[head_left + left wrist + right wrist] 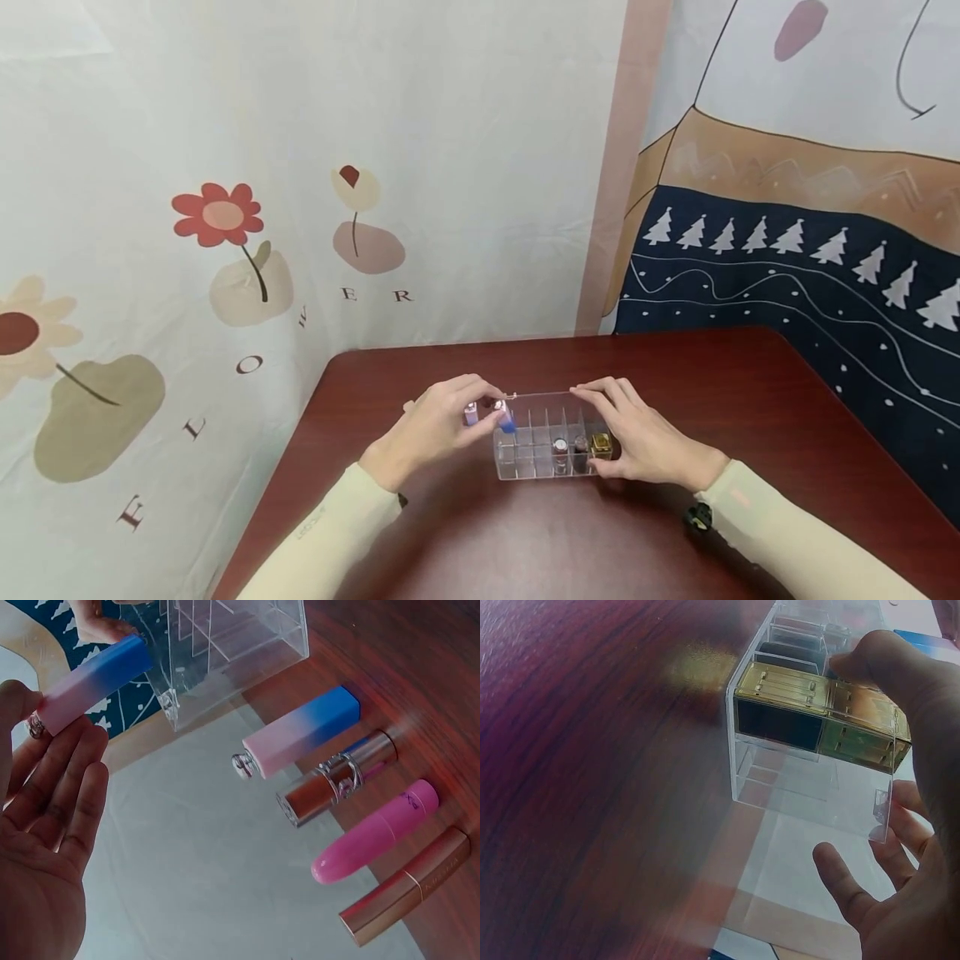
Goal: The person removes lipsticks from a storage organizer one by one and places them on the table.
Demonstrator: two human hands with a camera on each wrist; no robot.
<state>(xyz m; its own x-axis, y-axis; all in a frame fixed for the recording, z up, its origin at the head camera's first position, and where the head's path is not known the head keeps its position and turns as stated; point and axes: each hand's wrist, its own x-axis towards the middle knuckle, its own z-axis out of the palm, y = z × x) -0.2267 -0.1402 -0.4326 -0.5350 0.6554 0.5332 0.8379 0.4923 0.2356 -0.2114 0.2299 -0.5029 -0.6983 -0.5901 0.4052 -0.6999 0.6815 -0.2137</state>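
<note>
My left hand [442, 417] pinches a pink-to-blue lipstick [94, 686] by its pink end, between thumb and fingers. The lipstick's blue end overlaps the left side of a clear divided organizer [525, 472] in the head view. At the organizer's right end my right hand [645, 433] holds on, thumb at the front and fingers at the back top edge. Inside stand a gold-and-black lipstick [780, 720] by the right thumb, a dark tube [581, 452] and a silver-topped tube [560, 450]. Several compartments on the left hold nothing.
Beside the organizer, a row lies on the dark red table [480, 542]: a second pink-to-blue lipstick [304, 731], a brownish tube with metal trim [309, 796], a bright pink tube [375, 832] and a copper tube [405, 889]. Printed curtains [465, 167] hang behind the table.
</note>
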